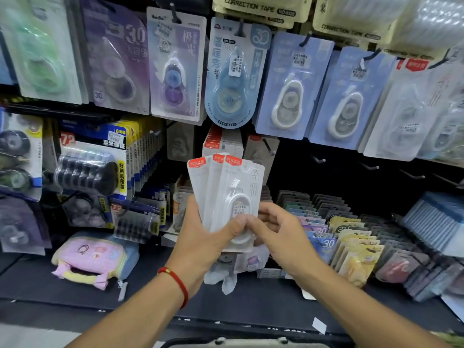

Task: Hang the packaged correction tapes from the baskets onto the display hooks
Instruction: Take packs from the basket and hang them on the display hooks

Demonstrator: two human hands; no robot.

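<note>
Fanned packs (232, 194) in both hands, below bare hooks (320, 160).

Both forearms are raised from the lower edge of the view and brought together at the middle. The left hand (208, 237) is held palm-up with its thumb pressed over the front of a fanned stack of white packs (227, 194). The right hand (278, 229) is curled, its fingertips pinching the front pack. A red cord (177, 281) is worn on the left wrist.
</note>
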